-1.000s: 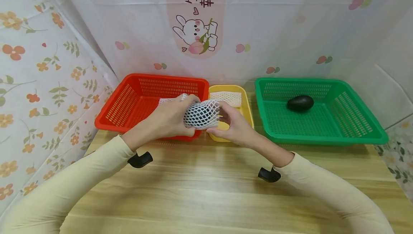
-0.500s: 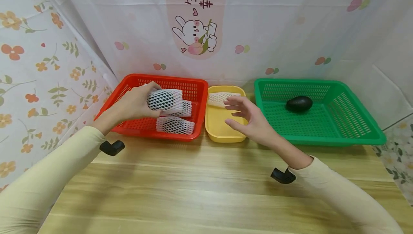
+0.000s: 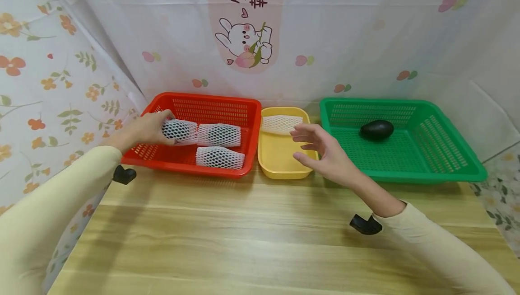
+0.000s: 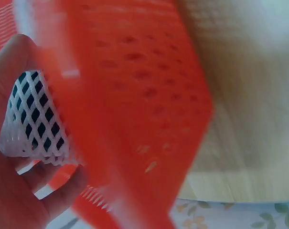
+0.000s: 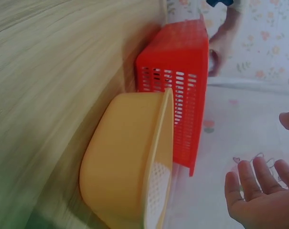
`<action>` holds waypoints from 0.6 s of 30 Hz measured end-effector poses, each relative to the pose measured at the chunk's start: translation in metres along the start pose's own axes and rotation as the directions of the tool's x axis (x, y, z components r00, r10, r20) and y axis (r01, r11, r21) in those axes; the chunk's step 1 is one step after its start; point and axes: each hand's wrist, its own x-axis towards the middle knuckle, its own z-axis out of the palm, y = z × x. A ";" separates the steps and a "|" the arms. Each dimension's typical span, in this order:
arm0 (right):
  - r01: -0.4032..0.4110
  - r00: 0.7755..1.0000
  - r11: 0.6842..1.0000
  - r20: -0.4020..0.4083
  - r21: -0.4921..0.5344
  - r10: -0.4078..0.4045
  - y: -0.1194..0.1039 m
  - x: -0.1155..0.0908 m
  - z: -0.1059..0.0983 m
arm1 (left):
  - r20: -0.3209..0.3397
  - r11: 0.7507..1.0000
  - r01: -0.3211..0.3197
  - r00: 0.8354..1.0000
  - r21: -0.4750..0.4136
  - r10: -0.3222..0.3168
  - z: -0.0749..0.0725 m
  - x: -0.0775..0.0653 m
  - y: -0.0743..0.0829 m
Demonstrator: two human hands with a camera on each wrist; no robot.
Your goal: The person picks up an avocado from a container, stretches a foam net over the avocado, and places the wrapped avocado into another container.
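Note:
My left hand [image 3: 151,128] is inside the left part of the red basket [image 3: 191,167], gripping a dark fruit in a white foam net sleeve [image 3: 180,131]. In the left wrist view, thumb and fingers lie on either side of that sleeve [image 4: 37,119], partly behind the basket wall. Two more netted dark fruits, one behind [image 3: 219,135] and one in front [image 3: 220,157], lie to its right in the same basket. My right hand [image 3: 327,157] hovers over the right side of the yellow bin [image 3: 284,174], fingers loosely bent and holding nothing.
A flat white foam net [image 3: 281,124] lies at the back of the yellow bin. To the right, a green basket [image 3: 406,176] holds one bare dark avocado [image 3: 377,130]. Wooden tabletop [image 3: 260,236] stretches in front, and a printed curtain [image 3: 345,37] hangs behind.
The left hand has carried the netted fruit leftward from above the yellow bin and lowered it into the red basket. The right hand has let go of it and drawn back rightward.

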 end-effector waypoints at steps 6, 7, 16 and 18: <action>-0.027 0.999 1.000 0.018 -0.006 0.027 0.000 -0.002 -0.001 | 0.141 0.998 -0.027 0.990 0.052 0.019 0.019 0.009 -0.009; -0.027 0.999 1.000 0.021 -0.008 0.027 0.000 -0.002 -0.001 | 0.146 0.998 -0.027 0.989 0.053 0.019 0.021 0.009 -0.009; -0.036 0.999 0.999 0.032 -0.022 0.036 0.000 -0.003 -0.004 | 0.176 0.991 -0.027 0.984 0.130 0.004 0.014 0.007 -0.005; -0.039 0.998 0.999 0.040 -0.021 0.040 0.000 -0.003 -0.004 | 0.171 0.983 -0.021 0.985 0.181 -0.011 0.014 0.006 -0.004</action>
